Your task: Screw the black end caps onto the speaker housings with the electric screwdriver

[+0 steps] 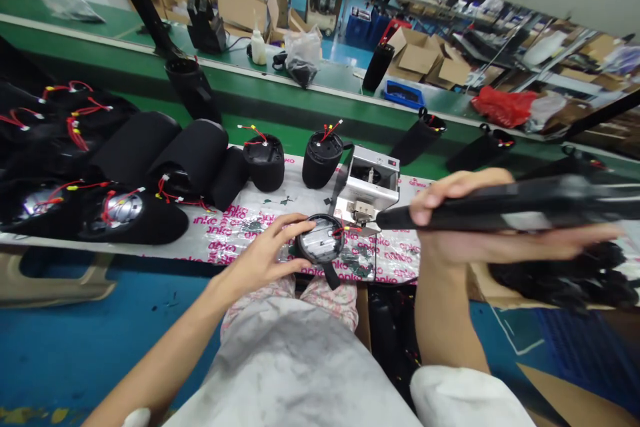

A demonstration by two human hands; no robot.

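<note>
My left hand (270,250) rests on the printed work surface (225,227), fingers curled round the left side of a round black speaker part (321,240) with a silver inside and red wires. My right hand (470,220) grips a long black tool (500,210) held level, with its tip close to the part and to a small silver metal fixture (373,180) just behind it. Two upright black speaker bodies (265,160) (323,159) with red and yellow wires stand behind.
Several black fabric-covered speaker shells with red wires (115,207) lie at the left. A green conveyor (280,107) runs behind with more black cylinders (417,137). Cardboard boxes (243,7), a white bottle (258,47) and a red bag (503,107) sit farther back.
</note>
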